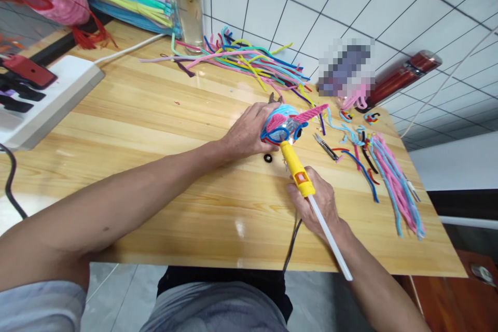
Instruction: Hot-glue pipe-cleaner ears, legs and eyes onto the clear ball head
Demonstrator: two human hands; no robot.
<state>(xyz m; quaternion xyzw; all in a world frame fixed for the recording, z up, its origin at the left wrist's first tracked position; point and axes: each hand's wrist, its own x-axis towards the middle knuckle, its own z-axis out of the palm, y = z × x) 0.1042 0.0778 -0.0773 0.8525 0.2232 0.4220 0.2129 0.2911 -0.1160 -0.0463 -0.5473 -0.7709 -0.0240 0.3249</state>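
My left hand (251,129) is wrapped round the left side of a small light-blue figure (287,111) with pink ear-like pieces and blue rings on its front. In my right hand (317,199) is a yellow glue gun (296,168), its nozzle at the lower front of the figure. A long white glue stick (330,238) sticks out of the gun's rear, and a black cord hangs below. On the table just under the figure lies a small black ring (268,157).
Loose colored pipe cleaners (249,59) lie along the wall by a clear bottle (189,5). Small scissors (326,146), a pink and blue bundle (397,187) and a red flask (404,80) are on the right. A white power strip (70,93) sits at left.
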